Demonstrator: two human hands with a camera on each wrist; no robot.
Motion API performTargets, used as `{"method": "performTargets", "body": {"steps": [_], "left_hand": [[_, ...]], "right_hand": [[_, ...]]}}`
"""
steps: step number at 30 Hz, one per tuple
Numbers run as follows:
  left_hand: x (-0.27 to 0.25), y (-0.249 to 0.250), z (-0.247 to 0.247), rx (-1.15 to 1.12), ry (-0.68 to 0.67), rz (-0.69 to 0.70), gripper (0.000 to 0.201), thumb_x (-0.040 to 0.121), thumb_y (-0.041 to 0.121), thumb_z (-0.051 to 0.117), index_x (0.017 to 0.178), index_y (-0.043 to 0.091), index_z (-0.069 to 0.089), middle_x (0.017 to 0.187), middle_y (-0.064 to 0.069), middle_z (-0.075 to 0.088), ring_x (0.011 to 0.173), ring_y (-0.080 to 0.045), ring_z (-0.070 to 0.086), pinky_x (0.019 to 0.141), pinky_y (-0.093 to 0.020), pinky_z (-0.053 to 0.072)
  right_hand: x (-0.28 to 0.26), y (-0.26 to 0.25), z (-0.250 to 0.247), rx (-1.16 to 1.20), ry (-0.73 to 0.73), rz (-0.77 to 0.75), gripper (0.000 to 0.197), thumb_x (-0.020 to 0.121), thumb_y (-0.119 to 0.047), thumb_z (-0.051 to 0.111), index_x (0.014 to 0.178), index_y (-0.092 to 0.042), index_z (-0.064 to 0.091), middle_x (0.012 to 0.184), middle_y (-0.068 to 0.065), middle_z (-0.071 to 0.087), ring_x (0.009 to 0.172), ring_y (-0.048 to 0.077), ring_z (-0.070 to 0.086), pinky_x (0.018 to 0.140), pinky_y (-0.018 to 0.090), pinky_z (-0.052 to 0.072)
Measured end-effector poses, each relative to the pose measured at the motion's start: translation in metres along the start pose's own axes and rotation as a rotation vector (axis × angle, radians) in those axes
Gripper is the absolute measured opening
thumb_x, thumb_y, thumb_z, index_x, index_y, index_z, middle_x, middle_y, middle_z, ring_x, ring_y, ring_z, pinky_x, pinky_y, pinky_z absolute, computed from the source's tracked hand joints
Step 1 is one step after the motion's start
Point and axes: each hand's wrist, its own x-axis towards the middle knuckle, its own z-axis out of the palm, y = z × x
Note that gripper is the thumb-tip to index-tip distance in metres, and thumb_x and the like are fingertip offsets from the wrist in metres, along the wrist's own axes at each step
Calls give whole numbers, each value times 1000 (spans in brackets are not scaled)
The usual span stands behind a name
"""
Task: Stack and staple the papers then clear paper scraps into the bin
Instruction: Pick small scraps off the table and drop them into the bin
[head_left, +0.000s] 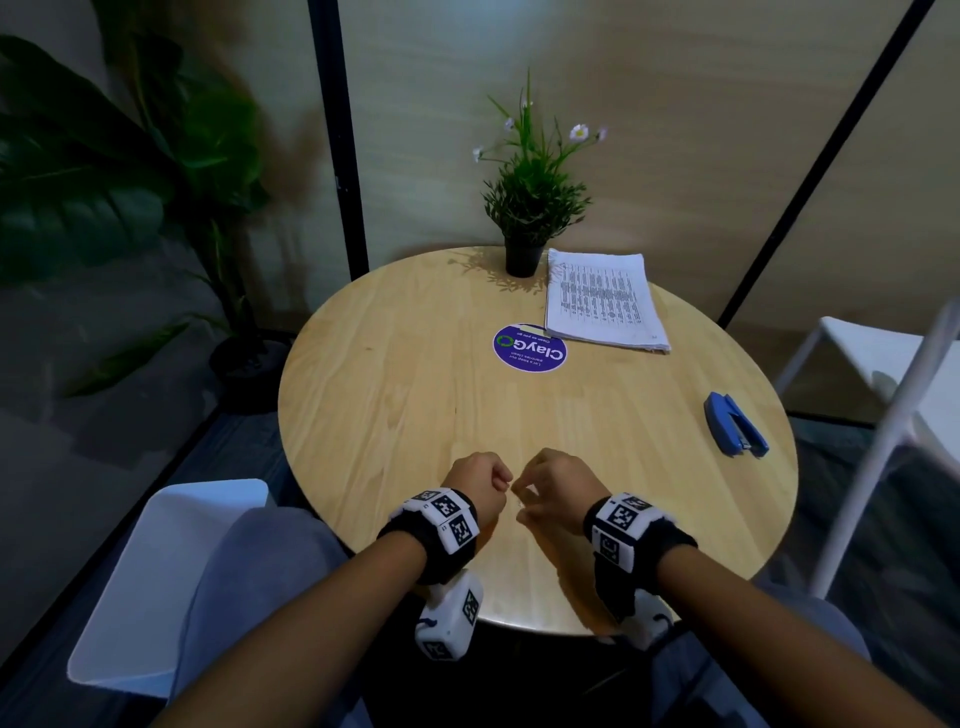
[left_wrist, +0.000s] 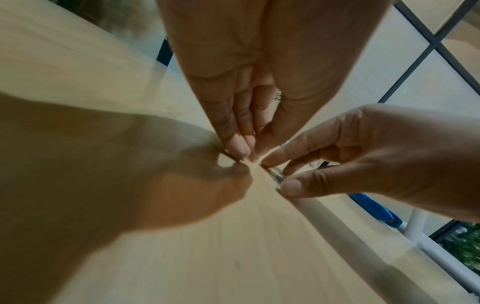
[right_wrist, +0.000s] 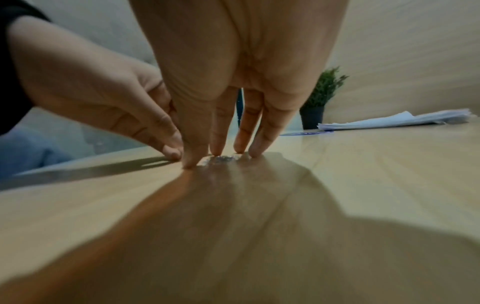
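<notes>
Head view: both hands meet at the near edge of the round pale wooden table (head_left: 395, 415), fingertips down on the top.
Right hand: right hand (head_left: 556, 491) has its thumb and fingers curved down round a small glinting bit (right_wrist: 221, 158) lying on the wood; the fingertips (right_wrist: 217, 151) fence it in and touch the table, and it looks like a pinch just forming.
What the bit is: too small and blurred to name; it could be a scrap or loose staples.
Left hand: left hand (head_left: 475, 486) has its fingers drawn together to a point, tips (left_wrist: 240, 149) pressed on the wood right beside the right thumb. Whether they hold anything, I cannot tell.
Beyond the grip, to the right: blue plastic stapler (head_left: 735, 425) lies flat, well apart from both hands, untouched.
Beyond the grip, ahead: round purple sticker (head_left: 530, 348) on the table top.
Farther ahead and right: stack of printed white papers (head_left: 602, 301), squared up, one corner touching the sticker, beside a small potted green plant with pale flowers (head_left: 532, 208).
Bin: not in any view.
Step in hand: by my reading, the stack is already made, and the hands are gathering small debris off the table, the clearing part of the task. Whether the stack is stapled cannot be read from here.
Next move calls for: a tight fingertip pinch on the bit, perhaps sliding it against the left fingertips as a stop, then a lift without dropping it and a carry to a bin that must first be found.
</notes>
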Motion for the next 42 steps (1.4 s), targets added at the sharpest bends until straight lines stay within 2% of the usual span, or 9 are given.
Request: {"method": "performTargets", "body": {"steps": [5, 10, 14, 18, 24, 29, 32, 35, 42], "left_hand": [[-2, -1, -4, 28, -13, -2, 32, 85, -3, 47, 107, 9, 65, 109, -7, 69, 103, -21, 63, 91, -27, 49], [-3, 1, -3, 51, -33, -6, 33, 84, -3, 49, 109, 10, 66, 110, -6, 69, 103, -20, 63, 90, -25, 49], [-4, 2, -3, 83, -49, -3, 33, 84, -3, 51, 111, 11, 65, 111, -6, 69, 103, -19, 63, 89, -24, 48], [-5, 2, -5, 133, -55, -3, 34, 85, -2, 53, 114, 11, 64, 112, -5, 68, 105, -19, 63, 91, -25, 49], [-6, 6, -5, 177, -62, 1, 33, 86, -1, 55, 115, 12, 63, 113, -4, 68, 105, -18, 62, 90, -24, 48], [-6, 7, -6, 203, -95, 17, 33, 84, -1, 58, 114, 11, 64, 112, -5, 68, 104, -18, 63, 91, -24, 49], [-5, 8, -6, 253, -127, 37, 31, 82, 0, 61, 110, 11, 67, 110, -5, 68, 102, -19, 64, 89, -25, 51], [-1, 12, -4, 305, -151, 55, 27, 81, 6, 67, 108, 10, 68, 107, -6, 69, 100, -22, 65, 87, -28, 51], [9, 26, 12, 297, -158, 106, 24, 81, 7, 67, 105, 8, 71, 106, -10, 71, 100, -25, 66, 87, -26, 50]], "right_hand": [[-10, -3, 1, -75, -80, -106, 31, 94, -17, 50, 122, -15, 64, 126, 9, 57, 116, 24, 53, 96, 27, 41], [-13, -4, 3, -111, -117, -65, 31, 95, -17, 48, 121, -10, 64, 118, 12, 59, 112, 26, 55, 92, 28, 41], [-10, -7, -1, -95, -107, -15, 29, 92, -16, 51, 116, -11, 68, 116, 11, 62, 108, 26, 58, 91, 28, 43], [-3, -8, -7, 38, -152, 137, 23, 86, -15, 64, 106, -11, 73, 113, 7, 68, 104, 22, 63, 93, 25, 48], [5, -9, -12, 209, -186, 241, 13, 79, -9, 72, 91, -8, 76, 98, 6, 75, 96, 18, 68, 86, 22, 50], [3, -4, -12, 264, -151, 264, 4, 72, -13, 78, 74, -16, 76, 84, 1, 75, 86, 14, 69, 80, 23, 54], [0, 5, -19, 353, -81, 302, 15, 68, -16, 82, 60, -22, 71, 72, -3, 72, 74, 8, 66, 70, 19, 53], [-5, 17, -30, 440, -25, 310, 18, 72, -11, 79, 60, -21, 69, 66, -6, 66, 66, 3, 58, 60, 13, 45], [-11, 36, -34, 481, 19, 337, 14, 70, -10, 79, 63, -19, 72, 65, -5, 65, 66, 4, 56, 58, 13, 43]]}}
